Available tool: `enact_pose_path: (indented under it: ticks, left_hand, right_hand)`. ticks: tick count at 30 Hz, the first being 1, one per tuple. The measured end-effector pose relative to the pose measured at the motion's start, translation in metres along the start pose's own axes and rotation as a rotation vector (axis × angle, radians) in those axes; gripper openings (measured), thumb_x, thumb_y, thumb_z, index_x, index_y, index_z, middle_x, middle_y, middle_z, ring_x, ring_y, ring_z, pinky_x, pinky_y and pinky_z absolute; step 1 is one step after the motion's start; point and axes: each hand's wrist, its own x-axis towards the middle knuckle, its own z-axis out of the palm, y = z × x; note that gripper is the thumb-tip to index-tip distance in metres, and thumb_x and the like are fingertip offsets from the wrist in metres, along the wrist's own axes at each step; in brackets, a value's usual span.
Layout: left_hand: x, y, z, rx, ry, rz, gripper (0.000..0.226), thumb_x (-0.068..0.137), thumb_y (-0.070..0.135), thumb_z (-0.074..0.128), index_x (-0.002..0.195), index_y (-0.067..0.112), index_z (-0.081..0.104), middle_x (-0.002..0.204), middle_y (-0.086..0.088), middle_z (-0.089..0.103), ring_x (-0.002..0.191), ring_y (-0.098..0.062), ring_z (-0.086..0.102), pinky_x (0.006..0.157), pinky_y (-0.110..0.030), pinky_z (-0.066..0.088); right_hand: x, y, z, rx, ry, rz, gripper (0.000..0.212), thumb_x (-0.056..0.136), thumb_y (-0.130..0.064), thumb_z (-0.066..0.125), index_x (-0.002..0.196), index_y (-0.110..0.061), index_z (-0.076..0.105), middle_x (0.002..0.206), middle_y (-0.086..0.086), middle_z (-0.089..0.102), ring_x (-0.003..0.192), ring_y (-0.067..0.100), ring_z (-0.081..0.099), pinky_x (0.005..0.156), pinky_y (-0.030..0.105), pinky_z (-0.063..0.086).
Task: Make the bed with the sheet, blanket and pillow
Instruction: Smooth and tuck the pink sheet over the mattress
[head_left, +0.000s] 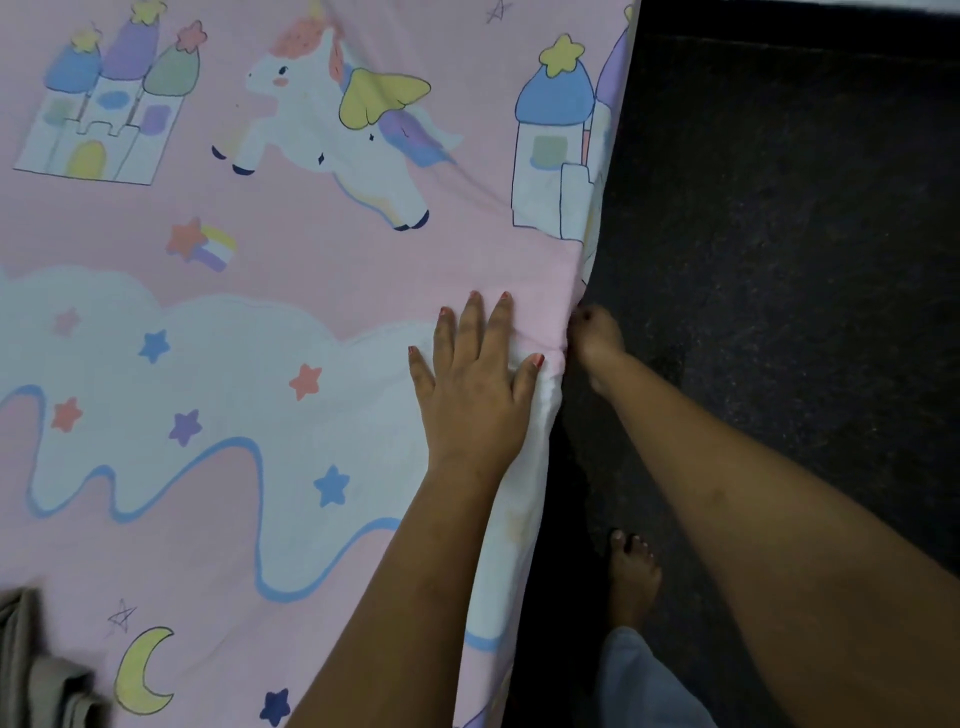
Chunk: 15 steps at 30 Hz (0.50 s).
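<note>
— Entry one, the sheet?
— I log a pink unicorn-print sheet (260, 249), spread flat, its side edge dropping toward the dark floor (779, 260).
— Hands?
— Left hand (475, 384): flat on the sheet beside that edge, fingers spread, pressing. Right hand (597, 340): just off the sheet's edge, touching the fold; I cannot tell whether it grips.
— Sundries?
— Grey cloth (31, 670) on the sheet's near corner; bare foot (631, 577) beside the sheet.

Left of the left hand (475, 384), the flat sheet (260, 260) gives broad room to sweep across; 1 grey folded cloth (36, 670) blocks the near-left corner. Beyond the bed's edge the dark floor (779, 260) lies open, with the right hand (595, 338) against the hanging sheet and 1 bare foot (631, 577) near the bedside.
</note>
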Motion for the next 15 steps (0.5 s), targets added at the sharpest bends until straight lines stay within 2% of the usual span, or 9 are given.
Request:
enact_pose_path:
  ticks: [2,4,5,7,10,15]
  left_hand:
    - [0.010,0.002,-0.002,0.001,-0.016,0.008,0.058,0.099,0.048,0.029,0.151,0.034,0.006,0.160,0.006,0.000,0.146,-0.020,-0.006,0.116,-0.049,0.001]
    - [0.018,0.003,0.000,0.026,-0.032,0.012,0.059,0.099,0.048,0.025,0.151,0.033,0.001,0.160,0.005,-0.005,0.146,-0.022,-0.008,0.116,-0.049,0.001]
    - [0.021,0.004,0.001,0.045,-0.034,0.012,0.059,0.099,0.048,0.023,0.151,0.033,-0.002,0.160,0.004,-0.008,0.146,-0.022,-0.010,0.116,-0.050,0.000]
    - [0.026,0.007,0.004,0.071,-0.029,0.013,0.059,0.099,0.050,0.018,0.150,0.033,-0.006,0.159,0.002,-0.011,0.146,-0.024,-0.011,0.115,-0.050,-0.001]
    - [0.040,0.009,0.007,0.081,-0.019,0.017,0.060,0.097,0.053,0.016,0.150,0.034,-0.007,0.159,0.001,-0.011,0.146,-0.026,-0.011,0.115,-0.051,-0.002]
    - [0.058,0.013,0.008,0.098,0.011,0.023,0.066,0.090,0.061,0.001,0.150,0.035,-0.007,0.159,0.000,-0.010,0.146,-0.029,-0.010,0.115,-0.052,0.000]
  right_hand:
    - [0.002,-0.022,-0.012,0.320,-0.021,-0.034,0.050,0.098,-0.048,0.036,0.131,-0.013,0.050,0.124,0.006,0.059,0.110,0.022,0.056,0.097,0.040,0.046]
    - [0.006,-0.046,-0.019,0.409,-0.071,-0.096,0.063,0.092,-0.064,0.033,0.135,-0.020,0.046,0.124,0.001,0.058,0.111,0.018,0.056,0.098,0.041,0.045]
    - [0.008,-0.057,-0.019,0.386,-0.064,-0.133,0.064,0.091,-0.066,0.034,0.133,-0.020,0.047,0.124,0.003,0.059,0.111,0.019,0.056,0.099,0.043,0.046]
    - [0.009,-0.071,-0.017,0.336,0.009,-0.189,0.051,0.096,-0.055,0.037,0.128,-0.018,0.050,0.123,0.006,0.059,0.112,0.022,0.057,0.099,0.046,0.047]
    - [0.012,-0.076,-0.015,0.312,0.086,-0.255,0.024,0.101,-0.034,0.038,0.107,-0.020,0.057,0.117,0.007,0.062,0.109,0.022,0.059,0.097,0.045,0.049]
    - [0.022,-0.074,-0.030,0.103,0.253,-0.296,0.026,0.101,-0.026,0.037,0.094,-0.012,0.057,0.111,0.012,0.058,0.099,0.022,0.058,0.091,0.044,0.050]
